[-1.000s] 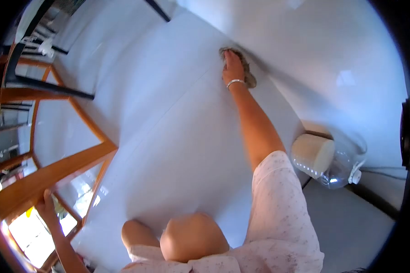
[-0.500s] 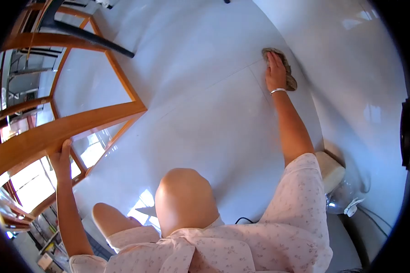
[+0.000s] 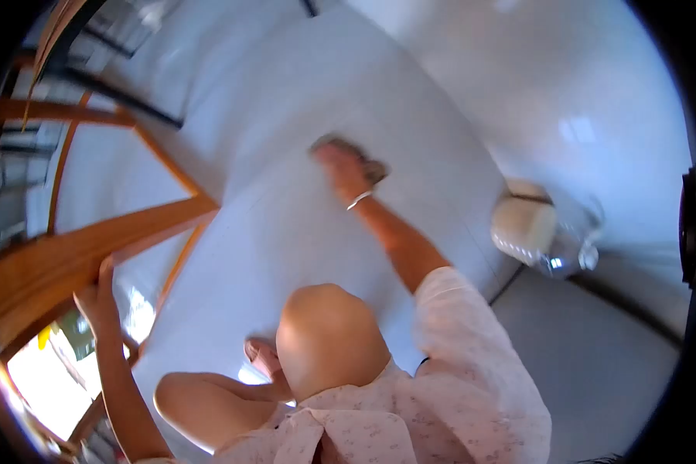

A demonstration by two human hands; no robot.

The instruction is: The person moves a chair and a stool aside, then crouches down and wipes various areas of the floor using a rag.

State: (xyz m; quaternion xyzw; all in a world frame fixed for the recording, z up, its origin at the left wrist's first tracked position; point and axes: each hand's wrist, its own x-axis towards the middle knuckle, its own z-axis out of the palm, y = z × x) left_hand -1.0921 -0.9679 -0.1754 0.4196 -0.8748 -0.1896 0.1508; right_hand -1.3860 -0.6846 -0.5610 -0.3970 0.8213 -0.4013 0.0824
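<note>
Firstly, one rag, on floor, twelve o'clock from knee; held in grip of right hand. Left hand at wooden frame, nine o'clock, closure indeterminable. Handling: rag flat, pressure even, strokes clear of plastic container, two o'clock.

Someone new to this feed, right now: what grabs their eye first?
Probably the right hand, blurred, pressing a brown cloth to the pale floor near the upper middle. Next, the orange-brown wooden frame at left, with the left hand against it. Then the clear plastic bottle lying by the wall at right.
</note>
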